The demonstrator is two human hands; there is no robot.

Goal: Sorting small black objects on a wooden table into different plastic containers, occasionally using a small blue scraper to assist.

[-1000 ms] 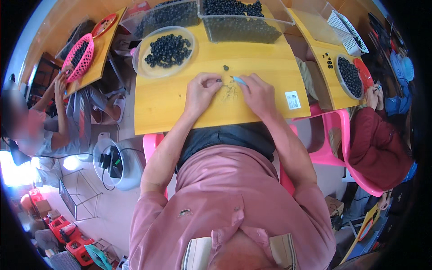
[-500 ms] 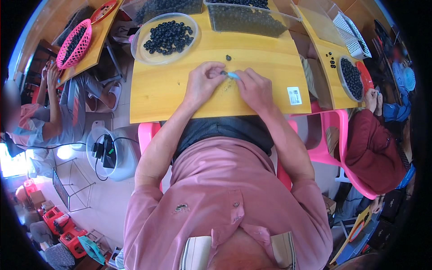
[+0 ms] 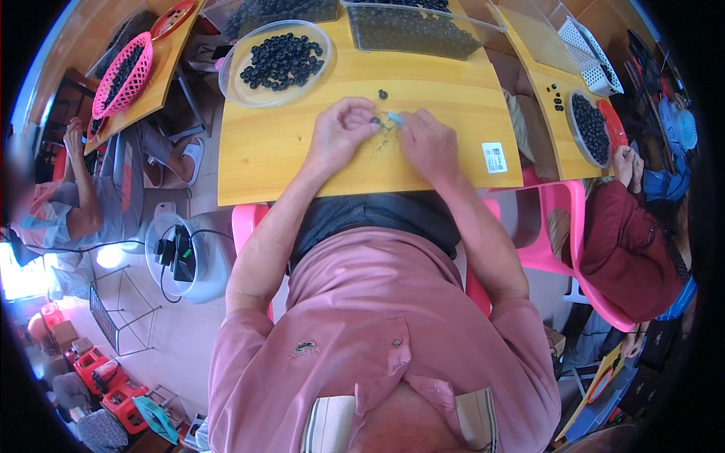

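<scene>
Over the wooden table (image 3: 272, 162), my left hand (image 3: 337, 136) pinches a small round dark part (image 3: 375, 121) between thumb and fingertips. In my right hand (image 3: 430, 145), closed, is a slim light-blue tool (image 3: 395, 118); its tip is too small to make out. The tool is a short way right of the part. Below the two hands lie fine dark crumbs (image 3: 384, 143). A single similar round part (image 3: 383, 94) rests just beyond my fingers. Farther off at the left, a clear round tub (image 3: 326, 64) holds a heap of black round parts (image 3: 281, 63).
A clear rectangular bin (image 3: 415, 38) of dark parts stands at the table's far edge. A white label (image 3: 495, 158) is stuck at the right. People work at side tables with a pink basket (image 3: 140, 79) and a round bowl (image 3: 578, 136). A pink chair (image 3: 563, 226) is at my right.
My right hand and the blue tool have drawn slightly right, away from the part in my left hand. Less of the tool shows. At the far left, another person's hands have moved left.
</scene>
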